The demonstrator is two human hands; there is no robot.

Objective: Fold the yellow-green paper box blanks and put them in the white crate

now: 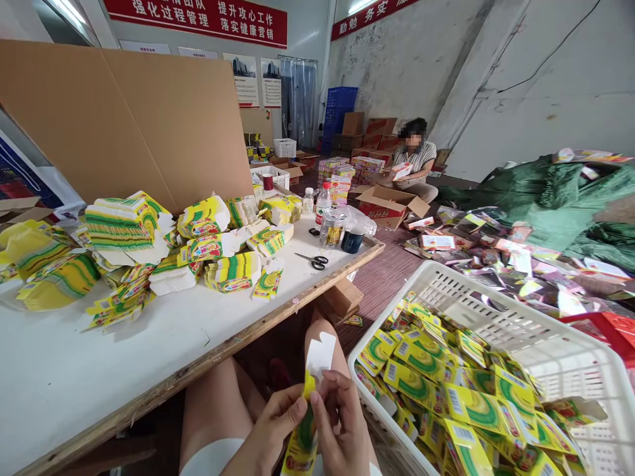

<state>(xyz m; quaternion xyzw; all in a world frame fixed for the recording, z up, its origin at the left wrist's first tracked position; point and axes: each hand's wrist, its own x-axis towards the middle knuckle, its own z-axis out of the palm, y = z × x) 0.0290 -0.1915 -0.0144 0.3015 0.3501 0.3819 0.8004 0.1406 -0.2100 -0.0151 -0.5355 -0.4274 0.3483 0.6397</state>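
Note:
Over my lap, my left hand (272,428) and my right hand (338,416) both grip one yellow and green carton (303,437). Its white end flaps (320,354) stand open at the top, pointing away from me. My left fingers wrap the carton's left side, with the thumb on its front. On the other side, my right thumb and fingers pinch it near the open end. To my right, a white plastic basket (560,334) holds many similar yellow and green cartons (476,403). Flattened cartons (126,228) lie in stacks on the white table (149,396) at my left.
Black scissors (317,262), a clear jar (331,233), a dark mug (352,240) and a red-labelled bottle (323,198) stand or lie near the table's right corner. A seated person (417,158) handles a box behind an open carton (391,205). Loose packaging (516,258) covers the floor at right.

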